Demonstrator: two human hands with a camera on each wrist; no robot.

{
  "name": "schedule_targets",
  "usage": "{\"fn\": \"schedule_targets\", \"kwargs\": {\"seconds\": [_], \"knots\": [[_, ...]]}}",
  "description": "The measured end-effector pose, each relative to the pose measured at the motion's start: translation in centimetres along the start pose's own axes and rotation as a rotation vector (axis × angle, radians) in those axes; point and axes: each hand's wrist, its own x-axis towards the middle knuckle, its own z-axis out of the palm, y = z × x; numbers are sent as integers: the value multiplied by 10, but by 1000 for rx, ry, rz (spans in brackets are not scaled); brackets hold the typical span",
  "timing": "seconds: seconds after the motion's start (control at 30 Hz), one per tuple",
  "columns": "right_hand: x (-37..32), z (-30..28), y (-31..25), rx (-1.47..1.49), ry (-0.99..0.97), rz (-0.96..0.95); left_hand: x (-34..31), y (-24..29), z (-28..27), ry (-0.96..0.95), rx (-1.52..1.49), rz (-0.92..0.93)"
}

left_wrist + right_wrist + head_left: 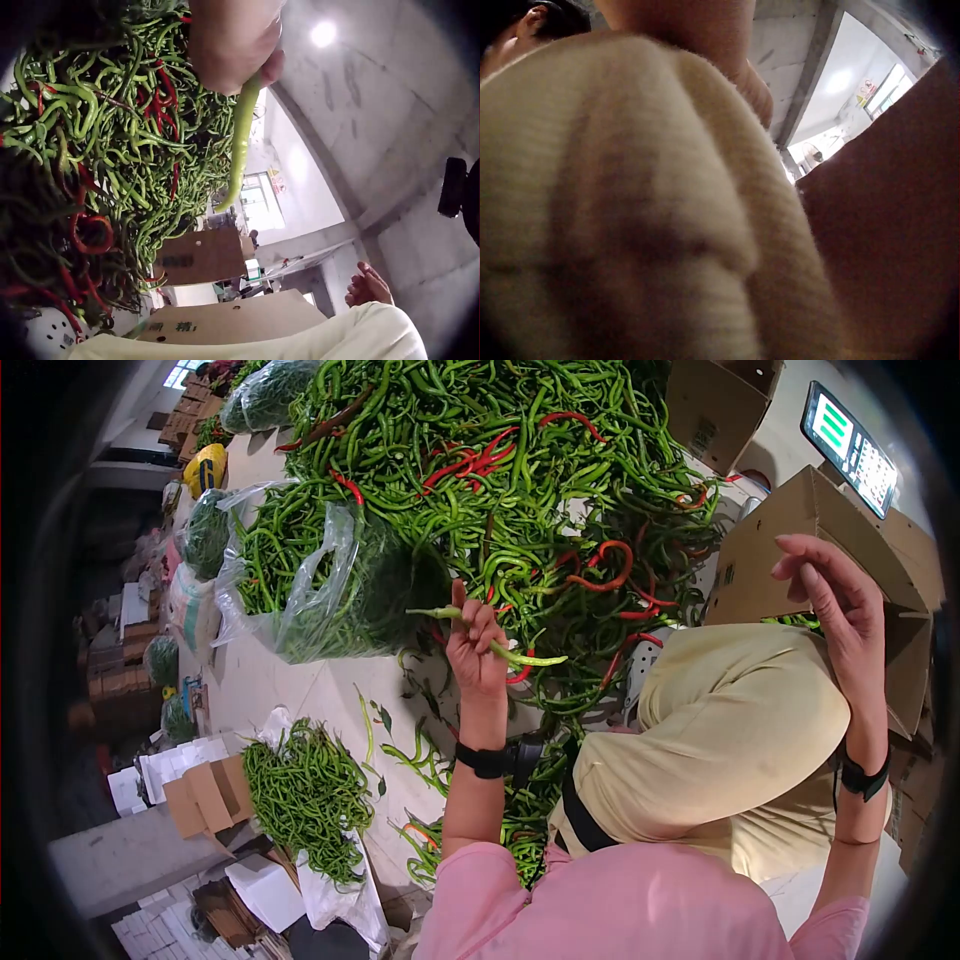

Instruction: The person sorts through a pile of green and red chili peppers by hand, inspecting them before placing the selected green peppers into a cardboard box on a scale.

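Observation:
My left hand [478, 660] holds a long light-green chili pepper [538, 659] between its fingers, raised over the edge of a big heap of chilies [560, 480]. In the left wrist view the pepper's pointed end [241, 150] sticks out below the hand [232, 45]. Beside my bent knee, my right hand [845, 605] is lifted near a cardboard box [780, 545], fingers loosely bent and nothing seen in them. Pale yellow trouser cloth [615, 195] fills much of the right wrist view. Red chilies [605, 568] are mixed among the green ones.
A clear plastic bag [335, 560] of green chilies lies left of the heap. Lower left, another pile of green chilies [305, 790] rests on white plastic. A lit digital scale display [850, 445] stands behind the box. Loose chilies [415, 760] lie scattered on the floor.

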Motion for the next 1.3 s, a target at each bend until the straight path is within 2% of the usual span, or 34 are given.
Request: {"fn": "schedule_targets", "kwargs": {"seconds": [0.03, 0.13, 0.23, 0.27, 0.33, 0.4, 0.5, 0.53, 0.6, 0.67, 0.73, 0.77, 0.93, 1.03, 1.07, 1.17, 1.2, 1.3], "knots": [[0, -1, 1, 0, -3, -2, -1, 0, 0, -43, 27, -14], [-1, -4, 3, -24, -15, -1, -5, 3, 4, -17, 61, -8], [-2, -5, 6, -5, -6, -7, -19, 24, -5, 62, 420, -80], [-3, -7, 8, -15, -14, -5, -32, 35, -17, 87, 628, -166], [-3, -8, 8, -28, -33, -27, -73, 56, -27, 240, 1166, -647], [-3, -7, 7, -33, -46, -36, -138, 75, -79, -465, 2218, -1045], [-3, -8, 12, -33, -41, -28, -199, 124, -147, -643, 2419, -1196], [-2, -7, 14, -44, -43, -69, -193, 109, -134, -283, 2282, -1036], [-4, 0, 8, -66, -17, -16, -159, 69, -128, 353, 1917, -692], [-4, 1, 7, -74, -6, -11, -128, 48, -153, 180, 2011, -483], [-3, 1, 7, -77, 5, -10, -96, 21, -180, 191, 2043, -304], [-4, 1, 7, -76, 13, -3, -82, 14, -212, 173, 2060, -88], [-3, 1, 5, -58, 37, 46, -17, -13, -256, 963, 1677, 103], [0, 2, 4, -90, 29, 48, -4, -2, -285, 1017, 1796, 61], [1, 1, 5, -90, 25, 44, -3, 6, -301, 991, 1942, 108], [2, -2, 8, -54, 11, 27, -4, -4, -242, 850, 1492, 141], [3, -2, 9, -55, 4, 28, -5, -10, -212, 869, 1364, 115], [3, 1, 7, -66, -7, 39, -17, -4, -166, 579, 1013, 22]]}}
